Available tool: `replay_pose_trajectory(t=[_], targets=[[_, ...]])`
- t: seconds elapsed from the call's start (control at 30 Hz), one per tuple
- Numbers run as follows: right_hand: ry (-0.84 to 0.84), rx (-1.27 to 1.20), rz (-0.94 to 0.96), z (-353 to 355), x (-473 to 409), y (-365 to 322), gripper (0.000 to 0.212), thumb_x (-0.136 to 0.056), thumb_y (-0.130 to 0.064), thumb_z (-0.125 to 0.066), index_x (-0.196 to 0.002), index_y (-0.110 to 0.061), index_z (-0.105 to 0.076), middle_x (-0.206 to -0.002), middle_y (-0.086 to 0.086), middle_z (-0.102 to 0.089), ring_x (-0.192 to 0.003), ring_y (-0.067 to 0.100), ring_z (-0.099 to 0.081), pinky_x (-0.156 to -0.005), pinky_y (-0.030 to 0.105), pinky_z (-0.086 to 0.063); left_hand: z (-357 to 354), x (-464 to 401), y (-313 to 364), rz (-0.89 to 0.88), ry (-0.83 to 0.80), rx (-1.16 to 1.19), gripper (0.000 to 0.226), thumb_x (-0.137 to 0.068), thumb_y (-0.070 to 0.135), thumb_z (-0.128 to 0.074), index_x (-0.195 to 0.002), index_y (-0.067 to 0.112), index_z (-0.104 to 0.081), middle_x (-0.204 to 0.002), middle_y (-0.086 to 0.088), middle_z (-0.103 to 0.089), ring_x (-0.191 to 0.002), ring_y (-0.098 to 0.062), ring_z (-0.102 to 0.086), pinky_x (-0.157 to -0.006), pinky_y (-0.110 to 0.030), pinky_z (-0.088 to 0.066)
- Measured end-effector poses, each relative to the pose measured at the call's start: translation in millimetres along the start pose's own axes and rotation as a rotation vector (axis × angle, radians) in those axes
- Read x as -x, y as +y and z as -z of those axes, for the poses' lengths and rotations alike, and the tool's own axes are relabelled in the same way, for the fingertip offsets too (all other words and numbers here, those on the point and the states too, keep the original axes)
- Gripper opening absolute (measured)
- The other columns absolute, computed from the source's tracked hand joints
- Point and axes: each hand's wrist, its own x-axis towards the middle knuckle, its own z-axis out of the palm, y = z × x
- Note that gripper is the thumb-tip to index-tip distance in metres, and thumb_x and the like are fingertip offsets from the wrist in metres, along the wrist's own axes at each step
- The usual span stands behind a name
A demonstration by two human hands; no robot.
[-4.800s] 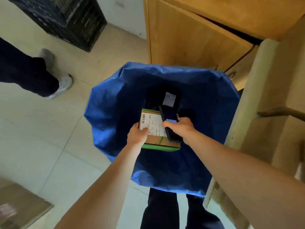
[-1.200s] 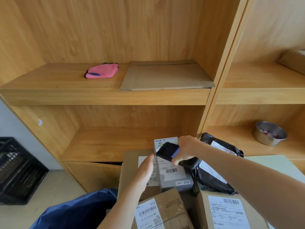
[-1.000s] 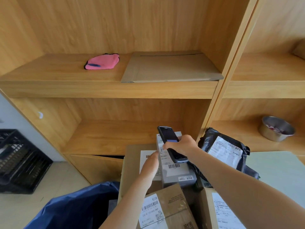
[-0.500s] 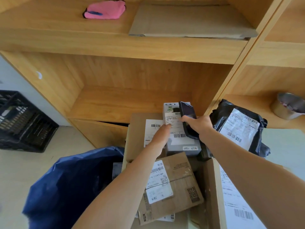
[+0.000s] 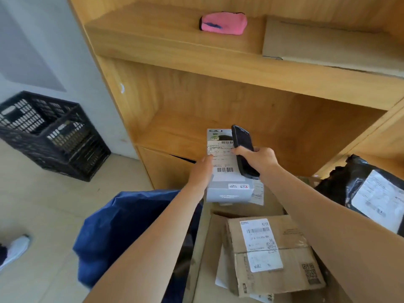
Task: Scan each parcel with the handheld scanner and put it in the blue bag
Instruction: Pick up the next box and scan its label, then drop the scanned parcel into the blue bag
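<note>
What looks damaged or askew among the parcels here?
The cardboard box at the bottom lies tilted across the pile, its side creased and dented. The grey box in the left hand looks intact.

Open shelf bay point(image 5: 196, 127) behind the raised grey parcel point(image 5: 227, 171) stood bare, giving room to reach forward. Both hands, left point(image 5: 202, 171) and right point(image 5: 256, 159), were occupied, the right one with the scanner point(image 5: 243, 149). Blue bag point(image 5: 131, 226) mouth gaped at lower left, unblocked from above, though the left forearm crossed its near rim. Cardboard boxes point(image 5: 273, 254) crowded the lower right. Black mailer point(image 5: 371, 193) closed off the right side. Black crate point(image 5: 50, 134) sat on the floor at far left, well apart.
</note>
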Motion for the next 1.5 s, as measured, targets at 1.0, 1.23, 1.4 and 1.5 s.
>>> replay_pose_trajectory(t=[1.0, 1.23, 1.4, 1.5], targets=[[-0.505, 0.343, -0.317, -343, 56, 175, 0.055, -0.045, -0.048, -0.082, -0.094, -0.023, -0.075, -0.091, -0.002, -0.077, -0.083, 0.017, -0.074, -0.081, 0.04, -0.063, 226, -23, -299, 0.558, 0.253, -0.176, 0.048, -0.072, 0.051, -0.038, -0.115, 0.041, -0.059, -0.112, 0.006, -0.066, -0.108, -0.026, -0.059, -0.099, -0.047, -0.046], [-0.496, 0.402, -0.453, -389, 16, 261, 0.082, -0.035, -0.056, -0.077, -0.108, -0.018, -0.071, -0.102, 0.002, -0.072, -0.09, 0.02, -0.069, -0.079, 0.035, -0.061, 204, -67, -377, 0.641, 0.235, -0.172, 0.048, -0.089, 0.046, -0.044, -0.136, 0.038, -0.052, -0.122, 0.001, -0.065, -0.114, -0.027, -0.058, -0.103, -0.046, -0.045], [-0.404, 0.338, -0.551, -413, -2, 318, 0.076, -0.056, -0.046, -0.085, -0.12, -0.012, -0.066, -0.118, 0.008, -0.066, -0.1, 0.024, -0.066, -0.074, 0.029, -0.056, 190, -84, -428, 0.593, 0.3, -0.185, 0.064, -0.098, 0.036, -0.05, -0.156, 0.03, -0.022, -0.152, -0.009, -0.041, -0.126, -0.031, -0.05, -0.101, -0.039, -0.042], [-0.357, 0.317, -0.524, -419, 0, 336, 0.06, -0.056, -0.045, -0.082, -0.109, -0.019, -0.071, -0.116, 0.008, -0.067, -0.101, 0.026, -0.065, -0.075, 0.029, -0.055, 191, -82, -433, 0.473, 0.455, -0.323, 0.073, -0.097, 0.041, -0.047, -0.157, 0.039, -0.007, -0.165, -0.002, -0.016, -0.146, -0.035, -0.026, -0.113, -0.054, -0.031]])
